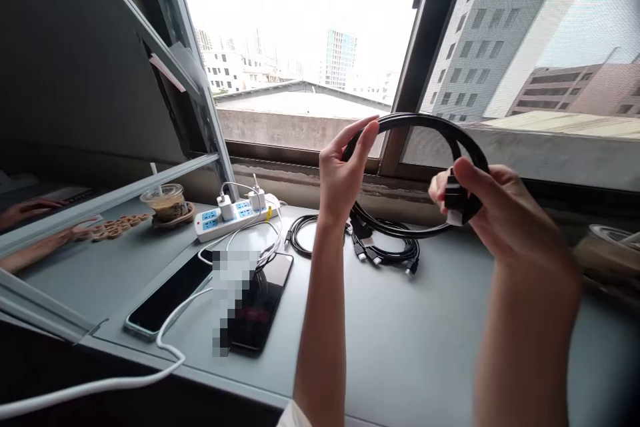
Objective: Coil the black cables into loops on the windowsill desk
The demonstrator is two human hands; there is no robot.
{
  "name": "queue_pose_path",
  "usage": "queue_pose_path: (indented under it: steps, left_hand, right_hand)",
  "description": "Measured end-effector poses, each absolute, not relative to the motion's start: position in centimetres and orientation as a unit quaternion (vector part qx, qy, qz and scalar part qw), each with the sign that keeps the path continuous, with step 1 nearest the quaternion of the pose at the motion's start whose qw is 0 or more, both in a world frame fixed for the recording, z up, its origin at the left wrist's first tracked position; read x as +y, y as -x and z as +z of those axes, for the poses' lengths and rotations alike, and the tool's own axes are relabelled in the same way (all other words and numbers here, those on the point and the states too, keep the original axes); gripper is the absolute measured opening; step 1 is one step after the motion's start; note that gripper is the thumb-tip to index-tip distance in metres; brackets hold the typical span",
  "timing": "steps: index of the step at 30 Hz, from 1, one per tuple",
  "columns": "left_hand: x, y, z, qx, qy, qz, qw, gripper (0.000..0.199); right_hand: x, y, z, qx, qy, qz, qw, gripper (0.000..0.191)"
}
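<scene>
Grasps the cable [415,117], wound in a loop, with both hands, above the desk [415,327] and in front of the window [300,13]: pinches its upper left part between thumb and fingers of the left hand [347,163], and clasps its plug [455,195] and right part in the right hand [500,213]. Has two more coils [393,255] lying below on the desk, near the power strip [241,215], with a phone [167,297] farther left

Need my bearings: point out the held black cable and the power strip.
Held black cable [419,120], head view: top of its loop.
Power strip [243,212], head view: blue patch near its middle.
</scene>
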State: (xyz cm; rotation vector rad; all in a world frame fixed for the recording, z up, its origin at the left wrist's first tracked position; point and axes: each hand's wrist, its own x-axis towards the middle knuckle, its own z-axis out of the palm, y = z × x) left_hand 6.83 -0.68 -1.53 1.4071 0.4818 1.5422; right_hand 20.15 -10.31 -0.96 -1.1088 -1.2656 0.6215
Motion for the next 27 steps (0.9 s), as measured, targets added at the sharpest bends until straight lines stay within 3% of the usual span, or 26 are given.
queue_pose_path:
  steps: [7, 9, 11, 12, 14, 15, 19, 23, 27]
  left_hand:
    - [-1.4, -7.1, -1.4, 0.186, -0.602, 0.624, 0.462, 0.027]
    - [-1.7, -7.0, -1.2, 0.217, -0.582, 0.634, 0.46, 0.029]
    - [-1.8, -7.1, -1.1, 0.243, -0.557, 0.647, 0.46, 0.031]
    - [-1.7, -7.1, -1.2, 0.253, -0.545, 0.652, 0.462, 0.032]
    - [-1.4, -7.2, -1.3, 0.264, -0.524, 0.658, 0.473, 0.032]
    - [-1.3, -7.2, -1.4, 0.265, -0.515, 0.657, 0.483, 0.032]
    - [-0.9, -6.9, -1.3, 0.259, -0.494, 0.64, 0.528, 0.032]
    - [-0.7, -6.3, -1.0, 0.235, -0.511, 0.583, 0.586, 0.027]
    - [-0.5, -5.8, -0.9, 0.172, -0.536, 0.508, 0.652, 0.023]
  right_hand:
    - [-10.5, -20.8, -1.0, -0.604, 0.468, 0.227, 0.604, 0.053]
    - [-10.1, -20.8, -1.1, -0.598, 0.479, 0.176, 0.618, 0.046]
    - [-9.8, -20.7, -1.3, -0.593, 0.494, 0.117, 0.625, 0.027]
    - [-9.6, -20.5, -1.4, -0.593, 0.503, 0.082, 0.624, 0.028]
    - [-9.2, -20.2, -1.6, -0.601, 0.522, -0.005, 0.605, 0.058]
    - [-9.1, -20.1, -1.7, -0.606, 0.531, -0.053, 0.589, 0.064]
    - [-8.2, -20.4, -2.1, -0.628, 0.546, -0.17, 0.527, 0.048]
    - [-7.6, -21.2, -2.3, -0.642, 0.546, -0.188, 0.504, 0.04]
    - [-7.4, -21.7, -2.4, -0.631, 0.568, -0.115, 0.515, 0.042]
